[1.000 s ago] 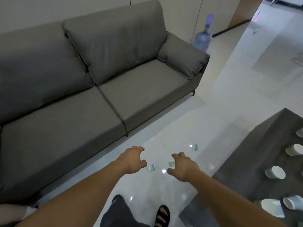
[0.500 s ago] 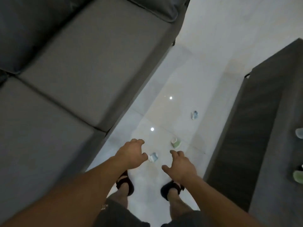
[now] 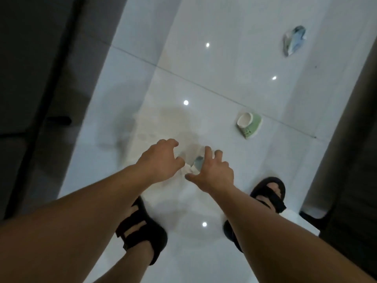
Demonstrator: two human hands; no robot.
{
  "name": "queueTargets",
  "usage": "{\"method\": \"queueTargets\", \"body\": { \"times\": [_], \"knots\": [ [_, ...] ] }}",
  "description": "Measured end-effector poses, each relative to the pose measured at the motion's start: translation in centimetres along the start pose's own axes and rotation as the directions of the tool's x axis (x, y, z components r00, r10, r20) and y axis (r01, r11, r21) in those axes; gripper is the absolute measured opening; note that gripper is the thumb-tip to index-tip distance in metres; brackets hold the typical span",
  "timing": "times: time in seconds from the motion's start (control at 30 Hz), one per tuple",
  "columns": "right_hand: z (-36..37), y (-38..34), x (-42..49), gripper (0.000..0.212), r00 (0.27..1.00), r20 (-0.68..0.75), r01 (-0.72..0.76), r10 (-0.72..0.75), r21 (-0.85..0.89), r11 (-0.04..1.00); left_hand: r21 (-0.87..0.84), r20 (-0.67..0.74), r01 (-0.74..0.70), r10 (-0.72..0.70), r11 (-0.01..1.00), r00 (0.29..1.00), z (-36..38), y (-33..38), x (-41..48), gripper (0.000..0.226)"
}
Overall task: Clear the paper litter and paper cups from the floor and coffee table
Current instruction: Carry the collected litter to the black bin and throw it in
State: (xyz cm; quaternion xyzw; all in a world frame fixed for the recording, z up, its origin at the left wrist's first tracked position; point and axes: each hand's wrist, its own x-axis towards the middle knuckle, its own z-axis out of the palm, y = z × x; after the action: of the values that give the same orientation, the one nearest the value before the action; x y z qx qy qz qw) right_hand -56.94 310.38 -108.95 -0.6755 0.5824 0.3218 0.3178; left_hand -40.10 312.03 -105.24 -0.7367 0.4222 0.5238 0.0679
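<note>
A blue-and-white paper cup point(image 3: 196, 164) lies on the glossy white floor, mostly hidden between my two hands. My left hand point(image 3: 161, 160) hovers just left of it with fingers loosely curled, holding nothing. My right hand point(image 3: 212, 171) reaches over its right side, fingers spread and thumb low; whether it touches the cup I cannot tell. A green paper cup point(image 3: 249, 125) lies on its side further ahead to the right. A crushed blue cup point(image 3: 293, 40) lies at the far upper right.
The grey sofa base point(image 3: 40, 78) runs along the left. The dark coffee table's side point(image 3: 350, 139) rises on the right. My feet in black sandals point(image 3: 142, 227) stand on the floor strip point(image 3: 183, 58) between them.
The view dropped down toward the floor. Both hands moved lower and closed in around the blue-and-white cup, which earlier lay clear between them.
</note>
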Motion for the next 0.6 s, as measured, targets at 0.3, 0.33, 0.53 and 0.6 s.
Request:
{"method": "queueTargets", "body": {
  "times": [0.3, 0.33, 0.53, 0.6],
  "knots": [
    [4.6, 1.2, 3.3, 0.054, 0.988, -0.153, 0.033, 0.002, 0.23, 0.973, 0.007, 0.036, -0.036, 0.036, 0.999, 0.999, 3.9, -0.3, 4.7, 0.058],
    [4.0, 1.5, 3.1, 0.05, 0.986, -0.167, 0.055, -0.011, 0.263, 0.963, -0.021, 0.05, -0.039, 0.04, 0.999, 0.998, 3.9, 0.2, 4.3, 0.059],
    [-1.7, 2.9, -0.6, 0.038, 0.979, -0.185, 0.175, -0.083, 0.559, 0.81, -0.351, 0.134, -0.018, 0.069, 0.936, 0.989, 2.0, 5.8, 0.7, 0.055],
    [-4.0, 3.8, -2.2, 0.037, 0.981, -0.185, 0.169, -0.067, 0.624, 0.763, -0.408, 0.159, -0.027, 0.1, 0.913, 0.982, 1.0, 7.8, -0.9, 0.052]
  ]
}}
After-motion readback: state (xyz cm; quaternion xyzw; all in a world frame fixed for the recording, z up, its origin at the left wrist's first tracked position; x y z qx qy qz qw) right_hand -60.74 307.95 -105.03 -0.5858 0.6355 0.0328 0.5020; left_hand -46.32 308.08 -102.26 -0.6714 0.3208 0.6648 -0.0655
